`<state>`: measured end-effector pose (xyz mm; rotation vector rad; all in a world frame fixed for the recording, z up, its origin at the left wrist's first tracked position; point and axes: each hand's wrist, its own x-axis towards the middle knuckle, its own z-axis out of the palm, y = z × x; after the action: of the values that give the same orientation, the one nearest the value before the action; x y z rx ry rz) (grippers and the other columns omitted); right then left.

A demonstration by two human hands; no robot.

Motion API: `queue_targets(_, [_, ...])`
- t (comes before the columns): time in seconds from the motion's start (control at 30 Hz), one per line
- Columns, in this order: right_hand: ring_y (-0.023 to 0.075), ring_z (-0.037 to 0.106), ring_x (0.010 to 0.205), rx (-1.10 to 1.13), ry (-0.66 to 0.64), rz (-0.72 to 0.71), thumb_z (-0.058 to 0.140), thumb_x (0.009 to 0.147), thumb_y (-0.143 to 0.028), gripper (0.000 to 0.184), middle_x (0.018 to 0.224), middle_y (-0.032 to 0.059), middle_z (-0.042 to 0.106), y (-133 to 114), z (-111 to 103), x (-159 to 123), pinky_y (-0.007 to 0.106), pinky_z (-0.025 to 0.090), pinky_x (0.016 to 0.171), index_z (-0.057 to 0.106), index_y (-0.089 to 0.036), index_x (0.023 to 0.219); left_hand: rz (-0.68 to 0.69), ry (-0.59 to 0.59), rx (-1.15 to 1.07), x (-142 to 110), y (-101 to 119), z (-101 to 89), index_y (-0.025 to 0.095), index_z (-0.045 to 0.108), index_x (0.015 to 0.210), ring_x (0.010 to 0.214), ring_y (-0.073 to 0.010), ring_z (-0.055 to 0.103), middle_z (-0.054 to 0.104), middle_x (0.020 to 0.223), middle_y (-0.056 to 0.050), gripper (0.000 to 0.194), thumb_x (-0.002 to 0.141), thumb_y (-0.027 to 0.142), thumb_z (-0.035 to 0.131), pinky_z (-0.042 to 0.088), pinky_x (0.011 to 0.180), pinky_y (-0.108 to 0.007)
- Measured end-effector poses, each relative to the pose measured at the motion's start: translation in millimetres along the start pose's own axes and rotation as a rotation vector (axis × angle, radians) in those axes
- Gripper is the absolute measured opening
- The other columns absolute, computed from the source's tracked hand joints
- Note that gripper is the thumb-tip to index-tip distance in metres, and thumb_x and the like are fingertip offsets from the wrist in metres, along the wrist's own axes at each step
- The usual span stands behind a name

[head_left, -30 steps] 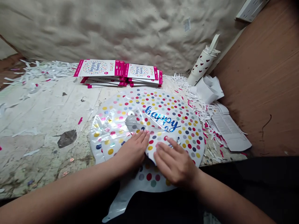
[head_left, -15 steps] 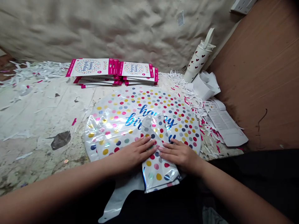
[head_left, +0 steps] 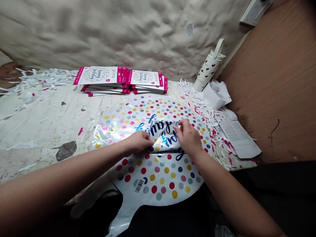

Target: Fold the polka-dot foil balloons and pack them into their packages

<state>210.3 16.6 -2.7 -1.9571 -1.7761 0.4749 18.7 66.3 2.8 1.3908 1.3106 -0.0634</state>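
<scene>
A flat foil balloon, white with coloured dots, lies in front of me over the table's near edge, its pale tail hanging toward me. On top of it is a folded foil balloon showing upside-down blue lettering. My left hand is closed, thumb and fingers pinching the folded balloon's left end. At its upper right edge, my right hand pinches the foil between thumb and fingertips. A barcode label shows on the lower foil.
Two stacks of pink-edged balloon packets, left and right, stand at the back. A white tumbler with hearts leans right, near curled paper and a flattened carton. Paper shreds litter the table.
Both hands lay flat on a narrow upright folded strip of foil. Now they have moved apart and pinch a wider folded piece, blue lettering upward. The dotted foil and barcode nearer me have come into view.
</scene>
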Motion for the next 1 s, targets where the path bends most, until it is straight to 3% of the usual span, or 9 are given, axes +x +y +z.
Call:
queue_targets(0.13, [0.0265,0.036,0.128,-0.286,-0.088,-0.365,0.028,0.094,-0.027,0.040,0.137,0.0133,0.044,-11.4,25.0,-1.1,0.044,0.032,0.103,0.050,-0.013,0.125,0.011,0.008,0.058,-3.1,-2.1,-2.5,0.020,0.043,0.072,0.052,-0.0184,0.062,0.064,0.059,-0.002,0.021,0.071,0.034,0.060,0.044,0.045,-0.024])
queue_targets(0.2, [0.0301,0.021,0.136,-0.326,-0.191,-0.321,0.029,0.093,-0.040,0.051,0.148,0.0101,0.027,-9.5,37.6,1.9,0.050,0.021,0.108,0.035,-0.016,0.138,0.119,0.140,0.236,-5.8,-4.4,-7.0,0.020,0.047,0.076,0.060,-0.0219,0.064,0.065,0.064,-0.004,0.022,0.072,0.037,0.059,0.047,0.052,-0.029])
queue_targets(0.3, [0.0321,0.010,0.138,-0.332,-0.235,-0.246,0.027,0.092,-0.049,0.060,0.151,0.0074,0.016,-6.3,49.2,3.7,0.052,0.013,0.109,0.022,-0.020,0.143,0.544,0.379,0.673,-0.6,-12.5,-14.6,0.017,0.055,0.095,0.095,-0.0271,0.062,0.066,0.100,-0.013,0.031,0.080,0.044,0.050,0.048,0.078,-0.038])
queue_targets(0.43, [0.0292,0.010,0.138,-0.311,-0.223,-0.245,0.028,0.092,-0.045,0.058,0.152,0.0068,0.016,-6.0,47.3,3.4,0.047,0.012,0.111,0.021,-0.018,0.144,0.795,0.230,0.986,24.5,-24.2,-20.0,0.013,0.039,0.133,0.132,-0.0312,0.031,0.035,0.142,-0.018,0.077,0.075,0.061,0.053,0.029,0.104,-0.047])
queue_targets(0.53, [0.0229,0.012,0.139,-0.274,-0.110,-0.219,0.027,0.092,-0.046,0.058,0.152,0.0066,0.015,15.8,21.1,11.4,0.040,0.018,0.110,0.023,-0.018,0.143,0.705,0.156,1.079,39.2,-23.7,-22.1,0.010,0.027,0.141,0.135,-0.0333,0.023,0.023,0.146,-0.020,0.097,0.069,0.071,0.051,0.025,0.106,-0.049])
queue_targets(0.67, [0.0302,0.014,0.137,-0.423,0.204,0.341,0.042,0.085,-0.050,0.075,0.151,0.0175,0.008,91.0,-49.6,15.4,0.048,0.023,0.104,0.016,-0.011,0.143,0.639,0.137,1.109,41.8,-14.9,-25.9,0.007,0.019,0.143,0.136,-0.0352,0.015,0.013,0.148,-0.021,0.112,0.062,0.078,0.049,0.021,0.107,-0.049])
queue_targets(0.73, [0.0325,0.029,0.131,-0.506,0.092,0.596,0.048,0.081,-0.052,0.081,0.147,0.0246,0.019,130.8,-82.0,8.5,0.047,0.032,0.097,0.019,-0.006,0.142,0.608,0.125,1.106,40.9,-9.5,-27.4,0.008,0.016,0.143,0.136,-0.0361,0.014,0.011,0.148,-0.022,0.117,0.058,0.079,0.051,0.021,0.107,-0.048])
queue_targets(0.83, [0.0266,0.052,0.113,-0.516,-0.035,0.640,0.050,0.082,-0.038,0.055,0.129,0.0212,0.051,166.9,-111.0,-7.4,0.033,0.041,0.087,0.047,-0.010,0.129,0.554,0.095,1.115,37.8,-0.9,-24.5,0.010,0.015,0.144,0.136,-0.0376,0.014,0.011,0.148,-0.021,0.121,0.053,0.080,0.053,0.022,0.106,-0.050])
queue_targets(1.0, [0.0238,0.061,0.097,-0.581,-0.055,0.646,0.041,0.085,-0.021,0.033,0.108,0.0164,0.065,161.6,-145.5,-24.5,0.029,0.044,0.076,0.062,-0.016,0.110,0.686,0.264,1.175,19.2,5.8,2.8,0.008,0.024,0.142,0.136,-0.0398,0.006,0.013,0.148,-0.020,0.108,0.064,0.079,0.045,0.007,0.107,-0.057])
